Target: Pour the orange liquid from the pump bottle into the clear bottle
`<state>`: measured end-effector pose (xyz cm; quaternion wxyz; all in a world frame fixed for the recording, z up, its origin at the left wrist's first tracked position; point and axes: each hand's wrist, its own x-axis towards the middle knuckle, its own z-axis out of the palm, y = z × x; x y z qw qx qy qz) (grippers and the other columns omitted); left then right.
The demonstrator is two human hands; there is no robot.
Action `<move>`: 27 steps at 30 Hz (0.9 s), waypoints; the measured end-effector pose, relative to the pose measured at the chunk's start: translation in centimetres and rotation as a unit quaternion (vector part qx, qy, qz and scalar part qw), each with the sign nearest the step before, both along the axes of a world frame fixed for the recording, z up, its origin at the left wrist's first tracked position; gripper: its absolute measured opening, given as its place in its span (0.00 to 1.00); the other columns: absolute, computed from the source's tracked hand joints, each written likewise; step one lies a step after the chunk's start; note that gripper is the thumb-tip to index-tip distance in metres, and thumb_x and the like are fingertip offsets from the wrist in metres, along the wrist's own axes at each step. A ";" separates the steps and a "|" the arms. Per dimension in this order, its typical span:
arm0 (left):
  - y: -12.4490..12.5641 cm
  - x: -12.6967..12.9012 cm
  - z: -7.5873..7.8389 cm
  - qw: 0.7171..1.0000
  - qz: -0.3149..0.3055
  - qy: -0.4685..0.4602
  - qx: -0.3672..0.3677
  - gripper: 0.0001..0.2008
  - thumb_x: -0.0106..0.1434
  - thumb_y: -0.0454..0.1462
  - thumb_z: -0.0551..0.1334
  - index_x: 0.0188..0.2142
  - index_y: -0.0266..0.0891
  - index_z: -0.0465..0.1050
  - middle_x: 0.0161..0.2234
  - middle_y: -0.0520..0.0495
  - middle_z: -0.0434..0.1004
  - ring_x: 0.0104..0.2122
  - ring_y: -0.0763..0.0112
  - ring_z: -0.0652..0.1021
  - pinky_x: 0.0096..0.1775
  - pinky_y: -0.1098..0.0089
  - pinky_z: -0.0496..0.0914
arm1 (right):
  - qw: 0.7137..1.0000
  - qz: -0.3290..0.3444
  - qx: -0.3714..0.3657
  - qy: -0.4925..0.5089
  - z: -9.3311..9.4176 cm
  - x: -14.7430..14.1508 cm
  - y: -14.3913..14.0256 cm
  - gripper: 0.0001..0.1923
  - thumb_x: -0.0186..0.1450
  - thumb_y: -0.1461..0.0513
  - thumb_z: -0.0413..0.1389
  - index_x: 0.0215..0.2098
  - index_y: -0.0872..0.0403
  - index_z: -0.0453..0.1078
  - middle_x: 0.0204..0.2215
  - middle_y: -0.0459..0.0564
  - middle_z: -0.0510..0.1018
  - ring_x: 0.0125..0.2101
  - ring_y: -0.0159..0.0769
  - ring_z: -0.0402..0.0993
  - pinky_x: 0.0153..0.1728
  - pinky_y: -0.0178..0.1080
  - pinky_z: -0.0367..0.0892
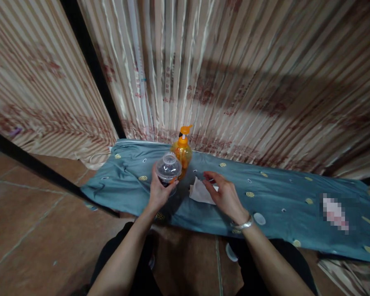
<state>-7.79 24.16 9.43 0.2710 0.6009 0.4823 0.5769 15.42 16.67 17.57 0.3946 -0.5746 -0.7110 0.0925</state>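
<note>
My left hand [160, 187] is wrapped round a clear plastic cup [169, 168] with a domed lid, held upright over the bench. Just behind the cup stands an orange pump bottle [184, 154], partly covered by it. My right hand [225, 195] hovers over the right side of a white tissue [201, 192] lying on the cloth. Its thumb and fingers are bent but apart, with nothing visible between them. Part of the tissue is hidden under that hand, so whether the other fingers touch it is unclear.
Blue-green patterned cloth [135, 164] covers the narrow bench. A white round item [259, 218] lies right of my wrist, and a pixelated pale thing [334, 211] farther right. Striped curtain [234, 82] hangs behind. Dark metal poles [92, 57] stand at the left.
</note>
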 end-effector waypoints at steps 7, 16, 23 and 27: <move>-0.2 -0.2 0.2 1.000 -0.010 -0.004 -0.016 0.54 0.53 0.44 0.77 0.73 0.41 0.51 0.67 0.30 0.71 0.66 0.46 0.75 0.66 0.47 0.68 | 0.999 0.025 0.031 0.026 1.8 -2.3 6.4 0.18 0.72 0.53 0.60 0.57 0.51 0.76 0.45 0.56 0.86 0.44 0.46 0.84 0.48 0.49 0.78; -0.5 -0.3 -0.8 1.000 -0.005 0.010 -0.017 0.60 0.52 0.43 0.79 0.76 0.44 0.46 0.71 0.29 0.65 0.69 0.46 0.72 0.68 0.48 0.66 | 0.999 -0.011 0.039 0.012 4.4 -5.3 13.9 0.24 0.66 0.47 0.66 0.52 0.54 0.77 0.46 0.58 0.85 0.44 0.48 0.81 0.50 0.47 0.73; -0.7 -2.7 0.1 0.996 0.025 0.054 0.066 0.59 0.55 0.49 0.78 0.75 0.44 0.46 0.68 0.29 0.67 0.68 0.44 0.71 0.66 0.44 0.66 | 0.999 -0.016 0.013 -0.028 4.6 -5.4 14.8 0.16 0.69 0.49 0.62 0.42 0.53 0.77 0.33 0.48 0.80 0.34 0.40 0.74 0.40 0.39 0.67; -2.6 -4.2 2.7 0.984 0.038 0.094 0.143 0.50 0.59 0.49 0.76 0.73 0.43 0.54 0.62 0.34 0.71 0.62 0.47 0.75 0.63 0.45 0.69 | 0.999 -0.023 0.020 -0.022 5.0 -4.6 14.3 0.15 0.69 0.49 0.62 0.41 0.52 0.76 0.32 0.49 0.80 0.35 0.42 0.74 0.41 0.40 0.66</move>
